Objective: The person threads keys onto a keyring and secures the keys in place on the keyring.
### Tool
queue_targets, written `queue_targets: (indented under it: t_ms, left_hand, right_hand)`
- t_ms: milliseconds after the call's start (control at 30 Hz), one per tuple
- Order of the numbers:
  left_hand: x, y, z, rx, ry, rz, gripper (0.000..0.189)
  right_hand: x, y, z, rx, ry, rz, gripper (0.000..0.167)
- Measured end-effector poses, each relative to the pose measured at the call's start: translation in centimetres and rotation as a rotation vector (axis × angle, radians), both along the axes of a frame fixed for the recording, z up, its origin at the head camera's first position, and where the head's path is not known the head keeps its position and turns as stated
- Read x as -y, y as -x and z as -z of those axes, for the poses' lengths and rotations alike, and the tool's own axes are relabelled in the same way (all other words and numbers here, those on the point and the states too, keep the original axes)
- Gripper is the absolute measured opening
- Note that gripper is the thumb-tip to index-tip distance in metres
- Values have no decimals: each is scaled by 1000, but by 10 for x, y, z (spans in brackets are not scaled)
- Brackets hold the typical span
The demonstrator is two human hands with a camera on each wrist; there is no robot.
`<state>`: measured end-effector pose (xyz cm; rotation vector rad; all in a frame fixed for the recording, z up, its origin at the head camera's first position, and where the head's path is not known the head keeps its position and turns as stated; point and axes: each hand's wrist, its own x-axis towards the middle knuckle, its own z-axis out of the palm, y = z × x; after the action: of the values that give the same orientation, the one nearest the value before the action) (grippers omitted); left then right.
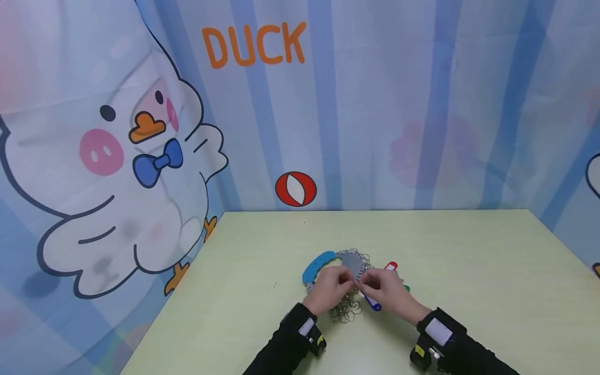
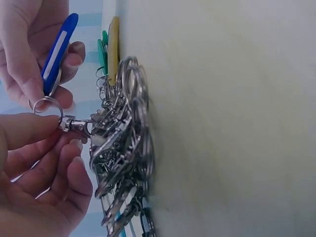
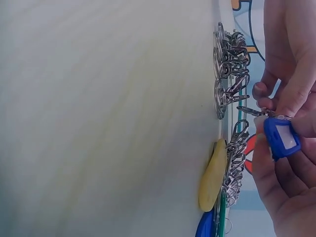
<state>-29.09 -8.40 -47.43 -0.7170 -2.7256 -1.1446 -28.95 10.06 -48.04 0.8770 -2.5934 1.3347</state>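
Observation:
My left hand (image 1: 332, 285) pinches a split ring (image 2: 48, 104) and the swivel clasp (image 2: 76, 125) beside it between thumb and fingers. A blue key tag (image 2: 58, 54) hangs on that ring, and my right hand (image 1: 388, 290) pinches it near the ring end. Both hands meet fingertip to fingertip, just above a pile of metal clasps and rings (image 2: 126, 133) on the table. Behind the left hand lies a grey toothed plate (image 1: 350, 262) with a curved blue handle (image 1: 319, 265), partly hidden by the hands and clasps.
A yellow tag (image 3: 213, 175), a green tag (image 3: 221, 212) and another blue tag (image 3: 205, 225) lie at the right of the pile. A red tag (image 1: 391, 266) shows behind the right hand. The pale table (image 1: 469, 260) meets a printed duck curtain (image 1: 375, 104).

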Motion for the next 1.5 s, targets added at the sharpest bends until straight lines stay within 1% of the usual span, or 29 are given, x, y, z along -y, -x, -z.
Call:
queue_targets:
  t_ms: [133,233,467,533,567,633,667,833,900,967,1067,1133,1200,1267,1400,1500]
  left_hand:
    - [-2,1,-2,1,9,-5,9]
    - [-3,2,-4,18,6,-12,9]
    - [-2,5,-1,48,-12,-56,9]
    - [-2,7,-1,60,-24,-69,9]
    - [-2,7,-1,63,-25,-71,9]
    - [-1,7,-2,71,-24,-66,8]
    - [-1,7,-2,69,-22,-57,8]
    - [1,4,-2,27,-12,24,17]
    - [1,3,-2,13,-20,42,19]
    - [1,3,-2,6,-27,44,17]
    - [0,4,-2,-8,-47,36,13]
    - [-1,4,-2,-19,-54,27,10]
    - [-2,3,-4,-31,-56,17,8]
    - [-3,3,-4,-47,-53,8,7]
    - [-3,1,-5,-68,-31,-10,7]
    - [-3,2,-3,-56,-29,-33,6]
  right_hand:
    - [0,1,0,10,18,-4,1]
    - [-1,1,0,13,24,-4,4]
    - [-1,-1,0,-46,-10,-34,8]
    - [0,0,-1,-47,-18,-43,9]
    - [-1,0,-1,-34,-14,-46,8]
    - [-1,2,-3,22,16,-40,8]
    - [-1,3,-4,65,40,-34,9]
    - [-5,6,-9,342,200,-15,19]
    - [-7,7,-10,455,262,-38,21]
    - [-8,8,-11,547,313,-70,22]
    - [-10,8,-12,654,375,-132,22]
    - [-10,8,-12,692,395,-152,21]
    - [-10,9,-12,707,401,-162,21]
    - [-10,9,-12,704,395,-163,22]
    - [-11,9,-9,645,343,-146,24]
    - [-11,7,-8,578,301,-129,26]
